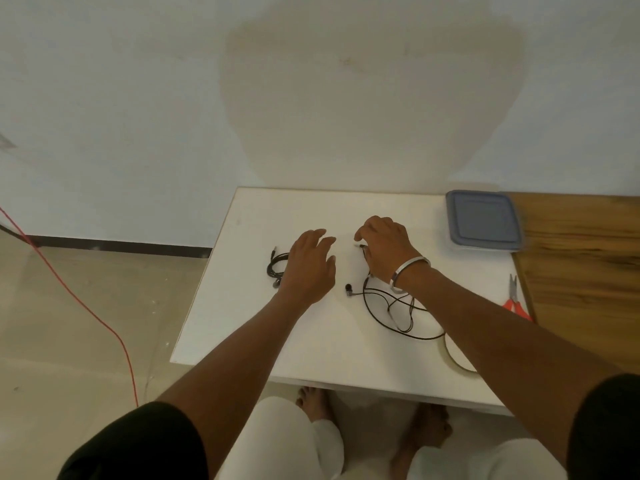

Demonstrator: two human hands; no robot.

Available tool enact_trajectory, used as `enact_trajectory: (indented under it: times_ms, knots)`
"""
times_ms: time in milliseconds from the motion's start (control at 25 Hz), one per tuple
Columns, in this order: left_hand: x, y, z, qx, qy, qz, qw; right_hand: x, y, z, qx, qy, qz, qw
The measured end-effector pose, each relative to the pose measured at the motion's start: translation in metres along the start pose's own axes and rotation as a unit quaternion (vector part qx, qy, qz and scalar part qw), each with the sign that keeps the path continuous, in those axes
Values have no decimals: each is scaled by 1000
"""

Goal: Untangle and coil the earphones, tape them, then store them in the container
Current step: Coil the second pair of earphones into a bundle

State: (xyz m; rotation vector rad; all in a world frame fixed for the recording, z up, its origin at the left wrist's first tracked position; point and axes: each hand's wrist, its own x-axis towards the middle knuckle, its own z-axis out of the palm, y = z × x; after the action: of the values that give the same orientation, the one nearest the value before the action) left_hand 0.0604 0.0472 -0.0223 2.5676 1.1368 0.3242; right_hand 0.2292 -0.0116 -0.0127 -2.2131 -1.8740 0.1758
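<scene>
- Presently, a person sits at a white table [242, 323] with both bare arms stretched over it; black sleeves show at the upper arms.
- Left hand [310, 268] hovers palm down with fingers spread and released, gripping nothing. It partly covers a coiled black earphone set [275, 266] lying just left of it on the table.
- Right hand [384, 249] is curled, fingertips pinched on one end of a second earphone cable [391, 315]; a metal bangle [410, 273] sits at that wrist.
- That cable lies loose and looped on the table below the right wrist, with one earbud [348, 290] resting between the two hands. The right forearm crosses over part of the loops and hides them.
- Lidded container [483, 220], blue-grey top, stands at the far right corner of the table, well apart from both hands.
- Red-handled pliers [514, 299] lie near the right edge.
- Roll of tape [457, 358], partly hidden under the right forearm, sits near the front right.
- Red cord [86, 306] runs across the floor to the left of the table.
</scene>
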Motion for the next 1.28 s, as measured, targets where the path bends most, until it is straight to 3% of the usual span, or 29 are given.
enact_trajectory:
  times_ms: [560, 920, 1080, 1280]
  knots:
    - [-8, 56, 20, 23, -68, 66, 995, -60, 55, -9, -4, -74, 116, 991]
    - [-11, 72, 21, 6, -98, 78, 992, -73, 57, -1, -1, -128, 134, 983]
    - [-14, 67, 22, -62, -133, 21, 989, -77, 61, 3, 13, -140, 133, 981]
    - [-19, 57, 26, -53, -136, -56, 988, -78, 60, 6, 32, -144, 143, 979]
